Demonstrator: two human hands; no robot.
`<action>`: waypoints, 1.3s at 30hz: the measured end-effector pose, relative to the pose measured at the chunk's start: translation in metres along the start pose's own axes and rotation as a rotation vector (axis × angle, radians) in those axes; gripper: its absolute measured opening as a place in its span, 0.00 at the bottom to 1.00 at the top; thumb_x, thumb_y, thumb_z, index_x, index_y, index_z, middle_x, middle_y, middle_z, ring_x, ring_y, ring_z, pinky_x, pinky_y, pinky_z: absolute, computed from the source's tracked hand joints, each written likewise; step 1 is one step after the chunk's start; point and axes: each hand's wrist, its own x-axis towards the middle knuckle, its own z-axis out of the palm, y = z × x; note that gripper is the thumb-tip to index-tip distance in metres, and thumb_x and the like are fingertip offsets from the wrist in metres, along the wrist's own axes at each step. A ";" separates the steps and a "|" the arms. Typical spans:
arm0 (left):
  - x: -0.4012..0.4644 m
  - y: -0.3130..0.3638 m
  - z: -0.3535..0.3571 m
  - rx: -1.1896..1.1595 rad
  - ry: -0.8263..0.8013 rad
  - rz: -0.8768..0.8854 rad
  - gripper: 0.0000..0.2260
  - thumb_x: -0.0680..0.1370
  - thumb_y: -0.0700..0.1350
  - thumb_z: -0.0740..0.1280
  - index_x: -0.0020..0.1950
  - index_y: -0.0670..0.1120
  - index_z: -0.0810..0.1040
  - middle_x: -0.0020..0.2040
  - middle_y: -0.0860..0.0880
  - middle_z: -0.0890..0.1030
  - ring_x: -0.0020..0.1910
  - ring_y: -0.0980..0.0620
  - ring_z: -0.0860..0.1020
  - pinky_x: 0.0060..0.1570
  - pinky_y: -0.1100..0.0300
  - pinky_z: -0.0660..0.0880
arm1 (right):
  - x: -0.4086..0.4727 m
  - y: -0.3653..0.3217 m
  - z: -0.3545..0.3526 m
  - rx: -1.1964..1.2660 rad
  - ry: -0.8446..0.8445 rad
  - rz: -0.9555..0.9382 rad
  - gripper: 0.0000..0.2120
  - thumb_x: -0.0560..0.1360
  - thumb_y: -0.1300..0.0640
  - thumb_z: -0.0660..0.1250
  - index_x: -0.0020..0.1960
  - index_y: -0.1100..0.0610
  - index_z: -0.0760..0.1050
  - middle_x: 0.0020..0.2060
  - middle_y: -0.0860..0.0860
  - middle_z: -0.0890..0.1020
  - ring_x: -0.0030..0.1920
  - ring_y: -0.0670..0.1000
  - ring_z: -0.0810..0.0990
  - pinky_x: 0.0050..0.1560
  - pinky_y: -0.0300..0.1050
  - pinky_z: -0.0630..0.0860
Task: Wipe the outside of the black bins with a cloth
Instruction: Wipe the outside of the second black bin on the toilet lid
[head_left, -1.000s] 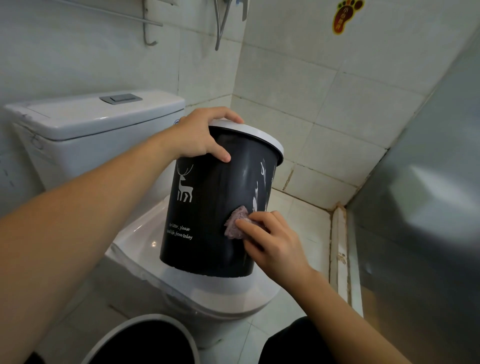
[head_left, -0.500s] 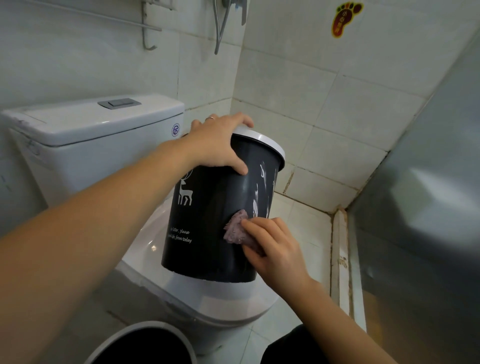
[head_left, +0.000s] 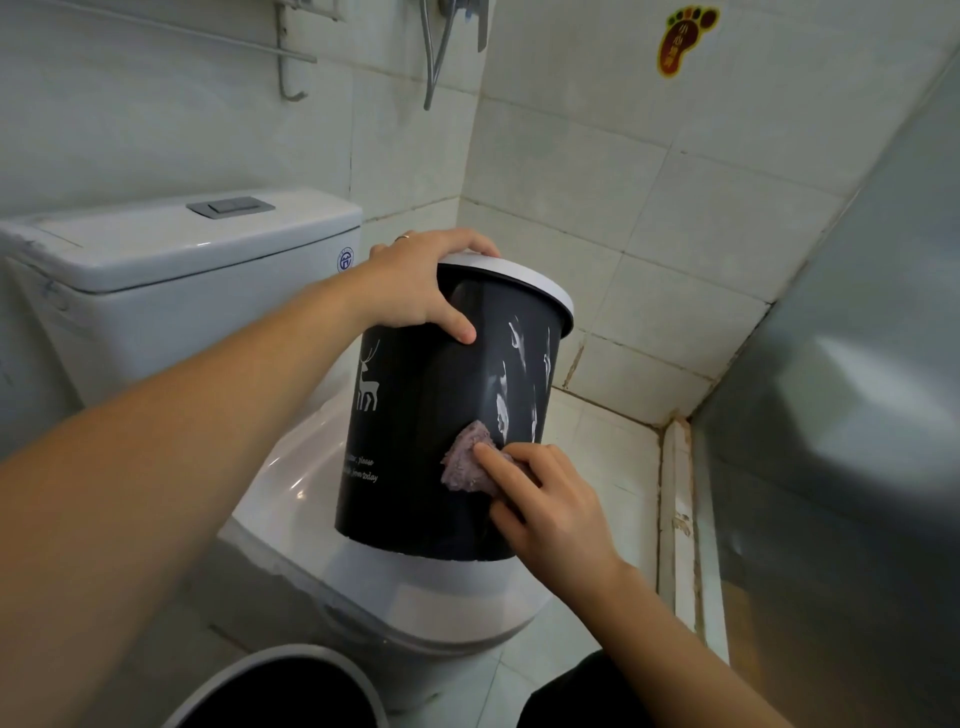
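Nearest to you, at the bottom edge of the view, the white rim of a second black bin is visible; only its upper part shows, and nothing touches it. To its right is a dark patch of your clothing. Above that, your right hand reaches in from the lower right. Its fingers are curled over a bunched mauve cloth and press that cloth against the lower side wall of the black bin, with the index finger laid along the cloth's upper edge. The bin stands on the closed white toilet lid, tilted slightly toward the right. Its wall carries a white deer print with script lettering below it on the left side, and white streaks just above the cloth on the right side. Your left hand grips the top of the bin: the fingers wrap over the white ring at the rim, and the thumb is pressed on the black wall below the ring. A ring is visible on one finger of this hand. Behind the bin stands the white cistern with its grey flush button. Beyond it, the tiled wall carries a metal rail, and a foot-shaped sticker is fixed high on the right-hand wall.
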 end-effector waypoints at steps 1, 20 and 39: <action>0.000 0.001 0.000 0.007 0.001 0.001 0.37 0.47 0.63 0.74 0.54 0.79 0.67 0.64 0.51 0.73 0.63 0.41 0.71 0.65 0.41 0.70 | 0.000 0.000 -0.001 -0.011 -0.008 -0.008 0.21 0.69 0.67 0.72 0.62 0.60 0.80 0.47 0.58 0.81 0.42 0.57 0.80 0.36 0.49 0.78; 0.001 -0.006 -0.003 -0.032 -0.032 0.003 0.38 0.49 0.62 0.75 0.57 0.74 0.69 0.64 0.52 0.74 0.63 0.43 0.73 0.64 0.43 0.71 | -0.003 0.003 -0.002 -0.020 -0.079 -0.116 0.23 0.73 0.64 0.71 0.66 0.54 0.75 0.47 0.61 0.79 0.41 0.59 0.77 0.31 0.50 0.76; -0.001 -0.004 -0.002 -0.053 -0.039 0.046 0.34 0.53 0.56 0.78 0.54 0.75 0.70 0.63 0.52 0.75 0.62 0.42 0.73 0.63 0.43 0.73 | -0.011 0.020 -0.005 0.031 -0.113 -0.235 0.21 0.75 0.63 0.70 0.67 0.53 0.75 0.47 0.60 0.79 0.40 0.57 0.75 0.32 0.49 0.74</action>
